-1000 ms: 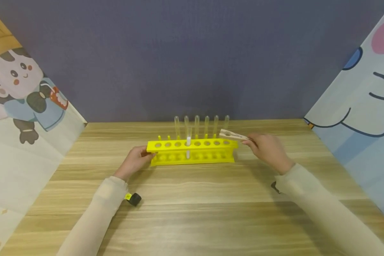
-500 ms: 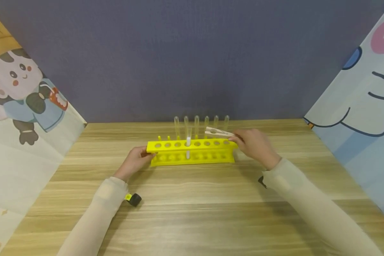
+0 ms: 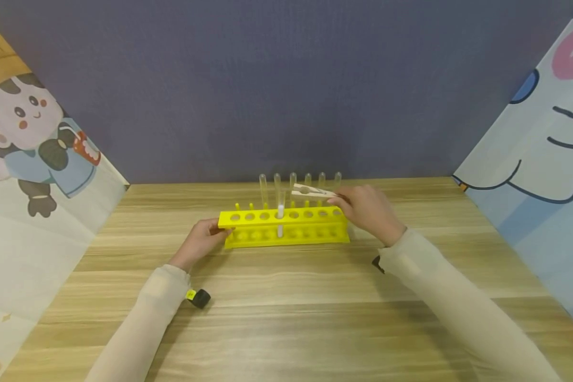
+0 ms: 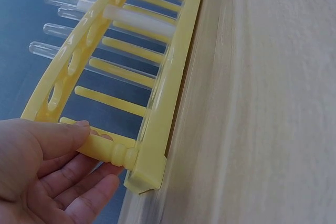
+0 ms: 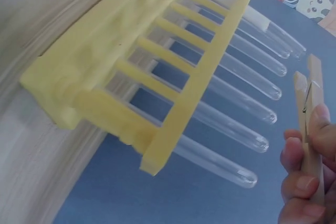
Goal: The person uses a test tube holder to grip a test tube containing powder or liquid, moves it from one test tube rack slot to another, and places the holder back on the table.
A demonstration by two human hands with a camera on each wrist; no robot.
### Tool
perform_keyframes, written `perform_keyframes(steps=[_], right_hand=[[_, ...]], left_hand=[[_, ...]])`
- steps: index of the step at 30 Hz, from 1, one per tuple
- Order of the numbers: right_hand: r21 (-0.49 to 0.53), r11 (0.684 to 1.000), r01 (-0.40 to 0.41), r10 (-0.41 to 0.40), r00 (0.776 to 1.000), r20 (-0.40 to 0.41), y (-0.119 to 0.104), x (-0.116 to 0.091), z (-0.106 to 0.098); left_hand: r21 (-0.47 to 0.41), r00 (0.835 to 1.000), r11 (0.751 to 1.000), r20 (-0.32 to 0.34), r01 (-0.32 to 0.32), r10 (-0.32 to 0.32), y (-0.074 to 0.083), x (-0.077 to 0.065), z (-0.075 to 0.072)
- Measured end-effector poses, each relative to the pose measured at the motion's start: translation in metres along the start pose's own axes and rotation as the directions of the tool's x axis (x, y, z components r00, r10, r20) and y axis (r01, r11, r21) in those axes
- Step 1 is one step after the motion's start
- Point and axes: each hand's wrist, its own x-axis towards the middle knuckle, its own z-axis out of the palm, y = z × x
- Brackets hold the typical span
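Right hand (image 3: 369, 211) grips a wooden test-tube clamp (image 3: 315, 193) near 1 white-filled test tube (image 3: 280, 211); left hand (image 3: 202, 239) pinches the yellow rack (image 3: 258, 224); misalignment could jolt the tube.

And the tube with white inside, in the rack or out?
In: upright through a hole in the rack, the tube shows white above and below.

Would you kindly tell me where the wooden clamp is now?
In the head view, the wooden clamp is in the right hand, right of the white-filled tube.
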Motion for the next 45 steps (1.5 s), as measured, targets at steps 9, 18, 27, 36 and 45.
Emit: perform_keyframes(steps=[9, 18, 27, 36, 45], right_hand=[[0.028, 1.000, 0.007, -0.007, 1.000, 0.010, -0.012, 0.013, -0.001], [0.030, 1.000, 0.007, -0.007, 1.000, 0.018, -0.020, 0.022, 0.002], [0.046, 0.999, 0.008, -0.009, 1.000, 0.020, -0.023, 0.026, 0.008], [0.047, 0.999, 0.001, -0.002, 1.000, 0.023, -0.027, 0.027, 0.010], [0.059, 0.998, 0.016, -0.016, 1.000, -0.003, -0.026, 0.028, 0.012]], left_hand=[[-0.020, 1.000, 1.000, 0.002, 0.008, -0.008, 0.001, -0.001, -0.001], [-0.019, 1.000, 1.000, 0.004, 0.002, -0.002, 0.001, -0.001, 0.000], [-0.025, 1.000, 1.000, 0.008, 0.002, -0.002, -0.002, 0.001, 0.001], [-0.022, 1.000, 1.000, 0.005, 0.014, -0.014, -0.002, 0.001, 0.001], [-0.008, 1.000, 1.000, -0.002, 0.011, -0.011, -0.002, 0.001, 0.001]])
